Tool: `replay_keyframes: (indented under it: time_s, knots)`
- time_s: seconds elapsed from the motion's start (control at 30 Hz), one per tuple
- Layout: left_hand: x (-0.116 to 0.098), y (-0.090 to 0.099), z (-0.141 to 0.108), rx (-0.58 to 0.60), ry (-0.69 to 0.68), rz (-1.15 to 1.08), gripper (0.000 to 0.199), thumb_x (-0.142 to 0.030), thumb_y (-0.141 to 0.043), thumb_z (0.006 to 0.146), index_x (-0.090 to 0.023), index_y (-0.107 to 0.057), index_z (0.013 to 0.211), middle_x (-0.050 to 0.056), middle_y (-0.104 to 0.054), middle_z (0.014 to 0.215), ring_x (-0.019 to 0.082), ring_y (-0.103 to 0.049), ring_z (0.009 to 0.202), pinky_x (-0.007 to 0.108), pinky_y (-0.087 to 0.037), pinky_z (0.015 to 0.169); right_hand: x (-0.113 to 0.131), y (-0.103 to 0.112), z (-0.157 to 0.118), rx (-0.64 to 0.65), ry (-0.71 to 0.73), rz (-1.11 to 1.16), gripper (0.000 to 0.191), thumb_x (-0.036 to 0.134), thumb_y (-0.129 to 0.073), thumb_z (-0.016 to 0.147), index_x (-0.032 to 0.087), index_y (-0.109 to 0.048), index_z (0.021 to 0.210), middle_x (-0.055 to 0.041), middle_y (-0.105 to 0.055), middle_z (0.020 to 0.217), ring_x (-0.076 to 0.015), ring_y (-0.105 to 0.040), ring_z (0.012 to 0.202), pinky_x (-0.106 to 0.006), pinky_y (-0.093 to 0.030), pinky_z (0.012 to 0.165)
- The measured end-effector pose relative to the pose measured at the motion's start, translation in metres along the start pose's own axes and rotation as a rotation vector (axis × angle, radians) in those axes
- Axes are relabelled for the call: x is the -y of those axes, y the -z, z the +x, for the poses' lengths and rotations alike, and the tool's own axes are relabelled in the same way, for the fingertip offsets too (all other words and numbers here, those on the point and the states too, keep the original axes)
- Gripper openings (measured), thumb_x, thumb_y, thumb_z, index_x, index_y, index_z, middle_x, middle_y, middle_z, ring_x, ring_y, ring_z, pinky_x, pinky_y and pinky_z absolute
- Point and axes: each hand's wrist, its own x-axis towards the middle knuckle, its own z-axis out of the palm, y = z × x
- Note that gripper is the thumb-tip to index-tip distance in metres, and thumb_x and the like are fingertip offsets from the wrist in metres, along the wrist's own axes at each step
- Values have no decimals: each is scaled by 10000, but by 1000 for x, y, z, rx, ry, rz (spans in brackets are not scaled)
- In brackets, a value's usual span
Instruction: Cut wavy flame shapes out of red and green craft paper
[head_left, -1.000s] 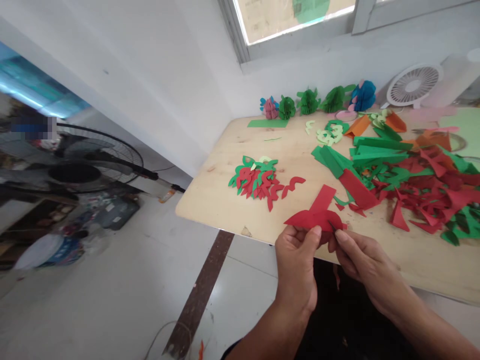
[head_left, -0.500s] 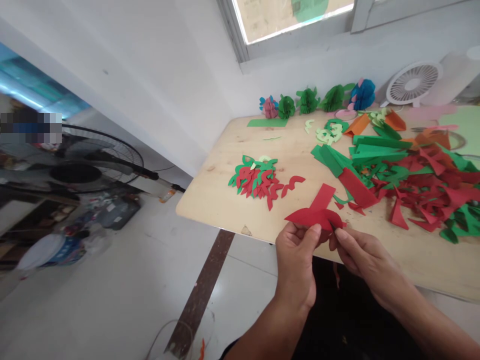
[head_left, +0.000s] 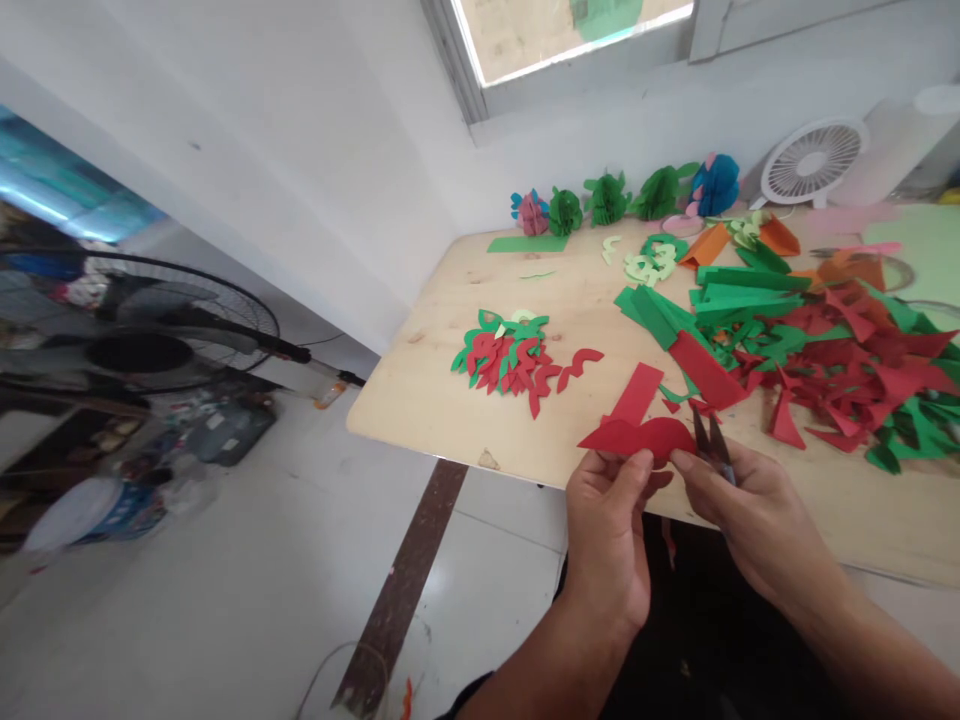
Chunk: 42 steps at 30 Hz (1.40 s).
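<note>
A curved piece of red paper [head_left: 637, 437] with a pointed left end is held up over the table's front edge. My left hand [head_left: 611, 510] pinches it from below, thumb on top. Closed around small dark scissors [head_left: 714, 442] is my right hand [head_left: 757, 505]. Their blades point up and slightly apart, beside the paper's right end, where my right thumb and fingertips touch the paper. Just behind the paper lies a red paper strip [head_left: 637, 395]. A pile of red and green cut shapes [head_left: 506, 355] lies further left on the table.
Red and green scraps [head_left: 847, 360] heap up on the right of the wooden table [head_left: 420, 385]. Honeycomb paper figures [head_left: 607, 198] line the wall, near a small white fan [head_left: 814, 160]. A large black fan [head_left: 139, 350] stands left on the floor.
The scissors have come away from the red paper and now point up in my right hand. The paper's notch is more open, and my right fingertips have moved to its right end.
</note>
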Motion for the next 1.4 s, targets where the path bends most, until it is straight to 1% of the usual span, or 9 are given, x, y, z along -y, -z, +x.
replay_keyframes:
  time_s: [0.17,0.27,0.37,0.47,0.6,0.8,1.0,1.2,1.4]
  knots:
    - [-15,12,5,-7,-39,142,144,-224,-704,698,-171,-642,816,26,-685,815,134,-618,723,299,-490,735,15,15,12,172,9,-170,175,348,-686,744,191,-609,738,52,-416,553,-85,-314,458,-222,-238,401]
    - [-28,18,8,82,0,345,108,-224,-714,688,-153,-664,752,4,-660,688,101,-594,626,246,-475,674,28,26,22,289,63,-347,204,337,-665,757,182,-590,647,35,-453,584,-104,-387,527,-226,-306,463]
    - [-35,18,9,161,26,467,89,-210,-710,685,-141,-655,676,-3,-641,612,89,-585,588,220,-458,645,36,31,30,371,77,-420,204,363,-668,752,181,-622,672,26,-490,608,-115,-418,558,-231,-338,493]
    - [-32,15,9,105,16,418,105,-195,-708,673,-144,-619,651,-9,-631,589,91,-586,572,226,-459,650,32,28,30,266,59,-294,233,423,-636,783,190,-632,776,44,-422,572,-98,-352,504,-223,-281,439]
    - [-21,8,9,-27,-13,214,127,-200,-697,674,-154,-578,675,-3,-640,629,111,-607,616,271,-473,728,10,16,14,50,39,82,332,489,-463,890,189,-602,865,47,-359,547,-102,-294,474,-236,-217,402]
    - [-10,1,8,-75,-69,198,135,-206,-702,666,-152,-580,685,16,-644,676,125,-607,678,273,-469,744,-12,-2,-17,167,-171,113,348,492,-465,894,185,-559,757,54,-344,518,-98,-279,463,-225,-212,408]
    - [-8,-2,4,-1,-147,288,132,-234,-654,730,-142,-587,662,-6,-579,575,95,-529,563,242,-448,626,-10,-9,-18,169,-128,135,360,484,-458,899,187,-535,710,58,-329,517,-98,-267,468,-226,-215,415]
    - [-6,-2,4,-6,-167,286,144,-225,-658,719,-145,-565,643,-17,-550,550,88,-497,541,237,-432,589,-8,-13,-16,184,-119,101,405,503,-443,895,203,-437,623,59,-324,495,-100,-270,449,-233,-206,413]
    - [-5,-1,5,-15,-165,290,142,-225,-642,728,-151,-551,648,-26,-531,545,85,-485,540,233,-424,587,-8,-14,-16,178,-123,95,409,519,-439,892,204,-450,631,64,-313,487,-97,-252,438,-238,-204,415]
